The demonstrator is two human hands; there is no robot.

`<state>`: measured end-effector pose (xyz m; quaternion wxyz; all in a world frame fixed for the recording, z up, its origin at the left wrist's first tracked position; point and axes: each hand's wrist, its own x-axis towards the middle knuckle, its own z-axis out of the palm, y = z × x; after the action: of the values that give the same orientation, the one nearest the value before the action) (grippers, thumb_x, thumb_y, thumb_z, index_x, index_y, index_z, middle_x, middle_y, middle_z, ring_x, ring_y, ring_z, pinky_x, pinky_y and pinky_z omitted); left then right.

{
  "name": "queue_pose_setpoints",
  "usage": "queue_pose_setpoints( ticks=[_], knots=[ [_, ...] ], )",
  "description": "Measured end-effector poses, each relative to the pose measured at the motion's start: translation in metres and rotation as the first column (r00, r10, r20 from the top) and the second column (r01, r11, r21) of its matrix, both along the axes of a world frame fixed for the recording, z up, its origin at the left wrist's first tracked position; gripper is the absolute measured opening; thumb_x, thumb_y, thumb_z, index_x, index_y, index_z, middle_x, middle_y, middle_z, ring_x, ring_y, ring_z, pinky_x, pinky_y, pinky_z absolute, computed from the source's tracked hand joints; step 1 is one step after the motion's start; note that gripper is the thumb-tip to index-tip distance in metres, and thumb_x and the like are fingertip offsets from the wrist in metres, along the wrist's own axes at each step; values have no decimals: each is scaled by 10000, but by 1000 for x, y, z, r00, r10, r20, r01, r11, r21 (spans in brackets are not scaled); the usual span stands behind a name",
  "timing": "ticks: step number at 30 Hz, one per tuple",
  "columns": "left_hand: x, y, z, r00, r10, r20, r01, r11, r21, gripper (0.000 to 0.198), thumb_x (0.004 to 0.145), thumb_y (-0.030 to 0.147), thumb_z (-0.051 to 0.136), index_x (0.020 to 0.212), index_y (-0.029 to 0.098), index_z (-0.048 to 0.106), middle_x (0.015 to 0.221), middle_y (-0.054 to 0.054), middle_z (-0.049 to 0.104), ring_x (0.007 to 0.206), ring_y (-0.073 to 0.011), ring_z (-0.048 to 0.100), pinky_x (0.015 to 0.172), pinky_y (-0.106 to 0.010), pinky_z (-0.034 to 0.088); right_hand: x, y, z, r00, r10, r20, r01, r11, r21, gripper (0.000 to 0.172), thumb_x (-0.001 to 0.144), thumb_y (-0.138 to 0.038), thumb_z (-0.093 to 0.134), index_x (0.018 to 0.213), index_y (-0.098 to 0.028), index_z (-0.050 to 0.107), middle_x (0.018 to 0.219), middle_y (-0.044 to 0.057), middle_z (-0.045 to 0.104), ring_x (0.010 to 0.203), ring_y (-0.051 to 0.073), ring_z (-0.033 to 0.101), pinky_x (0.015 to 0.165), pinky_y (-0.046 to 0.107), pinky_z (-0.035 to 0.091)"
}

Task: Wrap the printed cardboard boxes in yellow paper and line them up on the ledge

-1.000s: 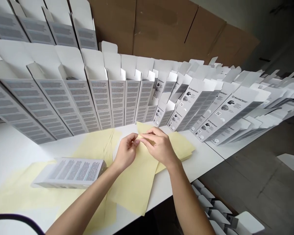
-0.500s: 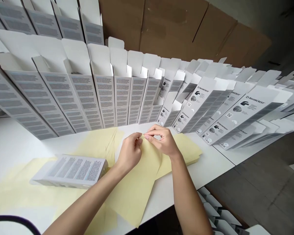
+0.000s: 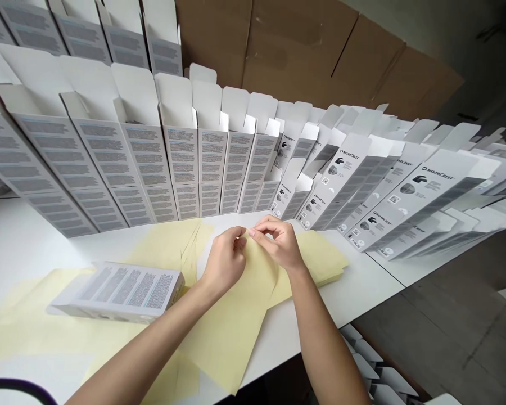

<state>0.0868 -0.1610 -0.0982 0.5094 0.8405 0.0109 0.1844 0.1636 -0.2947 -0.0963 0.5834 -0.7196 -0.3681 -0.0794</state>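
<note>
A yellow sheet [image 3: 231, 320] is pinched at its top corner between the curled fingers [image 3: 265, 226] of the left hand [image 3: 223, 263] and right hand [image 3: 277, 243], held just above the table [image 3: 362, 295]. The pinch is unchanged from the earlier frame. A printed carton [image 3: 118, 289] is left lying beside the hands on other yellow sheets [image 3: 164, 247], with upright cartons [image 3: 181, 169] beyond.

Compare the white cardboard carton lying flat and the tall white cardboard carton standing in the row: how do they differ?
The lying carton rests flat on pale yellow paper; the standing carton is upright. The lying carton looks closed; the standing carton has open top flaps. Both are white with grey blocks of print.
</note>
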Motion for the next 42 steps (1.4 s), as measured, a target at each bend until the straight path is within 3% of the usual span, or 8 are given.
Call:
queue_pose_setpoints(
  ticks=[7, 14, 21, 31, 36, 42],
  knots=[
    [0, 0, -2, 1000, 21, 9, -21, 1000, -12, 139, 805, 135, 418, 825, 167, 552, 672, -10, 538, 616, -141, 480, 592, -247, 358, 3, 1, -5, 994, 12, -111, -7, 999, 53, 183, 787, -281, 699, 644, -170, 674, 704, 23, 580, 697, 144, 542, 648, 282, 417],
    [0, 0, -1, 1000, 13, -4, -13, 999, -41, 175, 821, 128, 422, 846, 152, 593, 716, -25, 590, 623, -135, 500, 602, -244, 386, 1, 5, -5, 984, -42, -171, 59, 994, 96, 221, 778, -317, 705, 618, -170, 666, 683, 20, 575, 676, 138, 524, 625, 273, 407],
    [0, 3, 1, 1000, 1, -5, -1, 999, -48, 190, 830, 136, 423, 849, 157, 610, 677, -7, 555, 605, -128, 475, 577, -230, 362, -1, 8, -7, 992, 6, -123, 11, 991, 137, 118, 733, -294, 755, 757, -182, 730, 760, 41, 635, 728, 154, 586, 664, 283, 465],
    [1, 3, -5, 999, 30, 24, -30, 999, -19, 160, 808, 123, 448, 841, 158, 601, 715, -23, 575, 581, -125, 449, 531, -235, 323, -4, 10, -6, 904, 87, -419, 25, 967, 254, 142, 689, -303, 775, 727, -178, 718, 701, 19, 653, 672, 134, 580, 640, 253, 472],
    [0, 2, -2, 1000, 12, 19, -11, 1000, -6, 154, 811, 116, 437, 755, 164, 572, 662, -9, 549, 548, -113, 407, 532, -235, 317, -4, 11, -9, 931, 36, -364, 52, 972, 228, 180, 669, -313, 791, 736, -172, 701, 720, 24, 654, 677, 137, 575, 647, 256, 472],
    [0, 2, -2, 1000, 20, 9, -20, 1000, 10, 161, 814, 115, 434, 786, 160, 586, 699, -16, 579, 572, -115, 436, 551, -237, 336, -4, 11, -8, 934, 16, -357, 63, 976, 208, 173, 675, -313, 785, 723, -167, 707, 708, 23, 646, 681, 136, 574, 640, 244, 463]
  ],
)
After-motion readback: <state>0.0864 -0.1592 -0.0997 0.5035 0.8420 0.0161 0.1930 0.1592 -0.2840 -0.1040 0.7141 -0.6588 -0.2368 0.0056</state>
